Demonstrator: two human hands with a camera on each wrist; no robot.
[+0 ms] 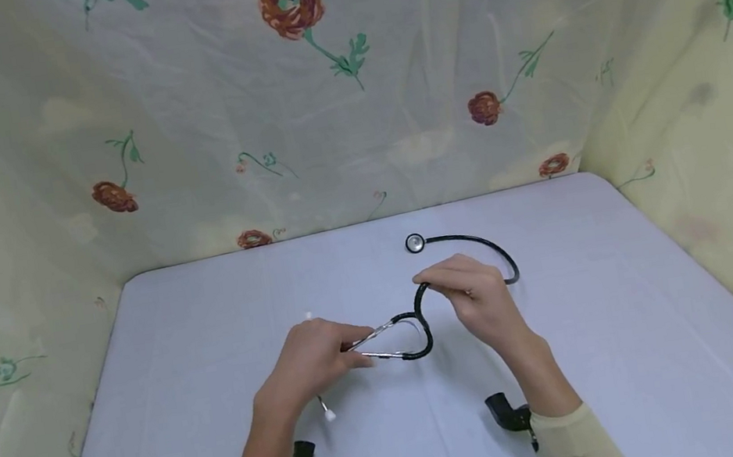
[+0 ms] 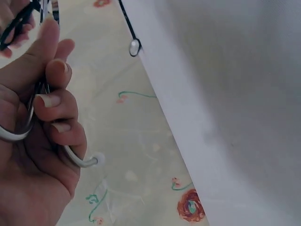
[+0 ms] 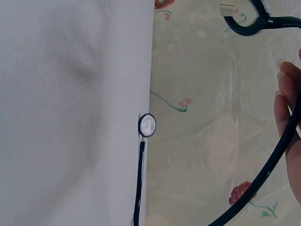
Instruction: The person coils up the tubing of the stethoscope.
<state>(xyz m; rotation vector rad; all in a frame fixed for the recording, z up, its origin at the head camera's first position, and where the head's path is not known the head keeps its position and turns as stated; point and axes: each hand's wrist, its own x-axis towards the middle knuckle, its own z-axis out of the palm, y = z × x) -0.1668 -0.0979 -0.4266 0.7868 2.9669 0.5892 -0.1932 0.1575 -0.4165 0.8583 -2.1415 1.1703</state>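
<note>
A stethoscope (image 1: 427, 334) with black tubing stretches between both hands over the white table. My left hand (image 1: 315, 358) grips its two silver ear tubes (image 1: 385, 354) close together, the fingers curled round them in the left wrist view. A white ear tip (image 1: 330, 415) pokes out below that hand. My right hand (image 1: 480, 302) pinches the black tube just past the fork, palm downward. Beyond the right hand the tube curves back to the round chest piece (image 1: 414, 242), which lies toward the table's far edge; the right wrist view also shows this chest piece (image 3: 147, 125).
The white-covered table (image 1: 175, 328) has rounded far corners. Flower-printed sheeting (image 1: 395, 137) hangs behind it and along both sides. Black devices (image 1: 508, 413) sit at both wrists, beside the cream sleeves (image 1: 576, 442).
</note>
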